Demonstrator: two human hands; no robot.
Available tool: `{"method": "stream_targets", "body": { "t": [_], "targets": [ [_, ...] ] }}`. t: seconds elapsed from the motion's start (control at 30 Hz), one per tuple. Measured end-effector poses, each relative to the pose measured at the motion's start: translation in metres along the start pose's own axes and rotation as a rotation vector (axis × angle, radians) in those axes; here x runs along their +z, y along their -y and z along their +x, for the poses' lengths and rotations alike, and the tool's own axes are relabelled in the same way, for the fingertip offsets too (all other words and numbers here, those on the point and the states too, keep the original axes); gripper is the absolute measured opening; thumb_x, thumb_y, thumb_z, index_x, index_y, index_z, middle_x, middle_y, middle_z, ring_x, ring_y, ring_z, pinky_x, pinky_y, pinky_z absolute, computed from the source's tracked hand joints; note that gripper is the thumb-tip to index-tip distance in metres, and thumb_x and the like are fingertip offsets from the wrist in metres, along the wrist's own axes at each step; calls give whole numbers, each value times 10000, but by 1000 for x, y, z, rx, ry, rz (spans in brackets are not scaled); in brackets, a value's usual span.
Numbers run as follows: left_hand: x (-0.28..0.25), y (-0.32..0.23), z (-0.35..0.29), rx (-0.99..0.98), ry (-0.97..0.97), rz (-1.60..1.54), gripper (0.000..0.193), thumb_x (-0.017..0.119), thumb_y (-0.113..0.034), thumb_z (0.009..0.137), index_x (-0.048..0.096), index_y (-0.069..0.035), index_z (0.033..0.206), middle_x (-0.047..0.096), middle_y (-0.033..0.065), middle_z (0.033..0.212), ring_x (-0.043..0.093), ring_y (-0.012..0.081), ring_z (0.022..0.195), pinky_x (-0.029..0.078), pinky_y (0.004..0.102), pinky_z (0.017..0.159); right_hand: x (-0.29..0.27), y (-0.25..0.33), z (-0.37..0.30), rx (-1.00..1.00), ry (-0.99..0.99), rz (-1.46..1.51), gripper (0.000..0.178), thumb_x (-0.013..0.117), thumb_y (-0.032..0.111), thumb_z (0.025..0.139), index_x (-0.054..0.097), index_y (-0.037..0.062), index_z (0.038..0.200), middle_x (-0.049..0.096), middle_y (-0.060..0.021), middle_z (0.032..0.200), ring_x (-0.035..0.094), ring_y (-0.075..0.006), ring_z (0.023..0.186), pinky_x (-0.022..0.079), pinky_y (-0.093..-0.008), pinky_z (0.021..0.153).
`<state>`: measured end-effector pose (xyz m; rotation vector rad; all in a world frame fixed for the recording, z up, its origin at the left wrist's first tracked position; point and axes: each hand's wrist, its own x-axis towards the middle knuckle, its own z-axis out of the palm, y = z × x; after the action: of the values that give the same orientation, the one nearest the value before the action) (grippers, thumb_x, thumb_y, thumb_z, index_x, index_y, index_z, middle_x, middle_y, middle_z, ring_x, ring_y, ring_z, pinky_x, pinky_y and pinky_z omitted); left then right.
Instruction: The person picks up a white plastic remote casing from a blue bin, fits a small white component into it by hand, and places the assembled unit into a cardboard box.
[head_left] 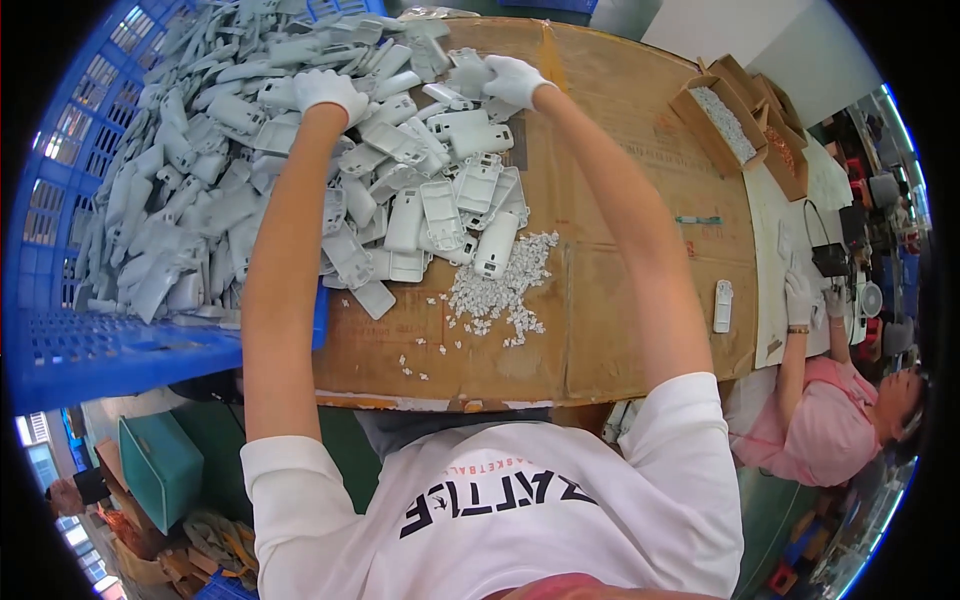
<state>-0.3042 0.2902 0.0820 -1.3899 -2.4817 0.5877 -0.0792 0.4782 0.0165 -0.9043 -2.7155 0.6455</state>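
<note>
A big heap of white plastic casings (440, 214) spreads from a blue crate (160, 360) onto a cardboard-covered table (640, 300). My left hand (332, 93), in a white glove, reaches into the heap at the crate's right side, its fingers curled down among the casings; what they hold is hidden. At the heap's far right edge my gloved right hand (514, 82) is closed on the edge of a pale plastic casing (469, 74). Small white plastic parts (510, 285) lie in a loose pile in front of the casings.
Cardboard boxes (715, 125) at the far right hold small white and copper-coloured parts. A single casing (722, 306) and a thin greenish tool (698, 220) lie on the table's right. A co-worker in pink (825, 430) works beyond. A green bin (160, 470) stands lower left.
</note>
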Motion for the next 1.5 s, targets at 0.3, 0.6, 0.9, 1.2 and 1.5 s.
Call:
{"method": "stream_targets", "body": {
  "t": [0.3,0.6,0.9,1.2,1.5],
  "targets": [
    [0,21,-47,-61,-166,-144,433,575,-447,836,739,-189,1144,732,96,1142,701,256,1055,491,415,925,-33,2,-124,-66,-50,-107,284,605,174,834,643,37,1080,675,-219,1092,631,-410,1064,505,-458,927],
    [25,-13,-125,-41,-305,-520,333,674,-362,830,698,-98,1033,726,152,1005,693,317,957,525,440,884,14,39,-297,-136,-417,-232,270,653,26,788,637,105,1046,666,-101,1005,639,-324,958,516,-451,854],
    [38,-14,-174,-413,-466,-149,424,559,-518,888,704,-295,1218,647,67,1218,510,337,1272,343,697,988,67,100,-390,99,-357,288,226,738,15,820,664,60,1028,626,-73,922,628,-189,773,523,-300,709],
    [16,-14,-200,-406,-191,-413,619,719,-564,787,626,-231,1300,650,134,1180,636,364,1127,533,481,910,90,107,-399,-59,-455,-66,195,745,104,789,631,117,947,607,-33,925,617,-254,861,525,-380,748],
    [15,-42,-273,51,-193,-1323,468,647,-476,943,653,-8,926,637,181,900,624,330,837,497,398,773,88,117,-407,130,-356,-165,143,722,148,845,603,97,907,576,-86,899,634,-294,846,550,-416,697]
  ]
}}
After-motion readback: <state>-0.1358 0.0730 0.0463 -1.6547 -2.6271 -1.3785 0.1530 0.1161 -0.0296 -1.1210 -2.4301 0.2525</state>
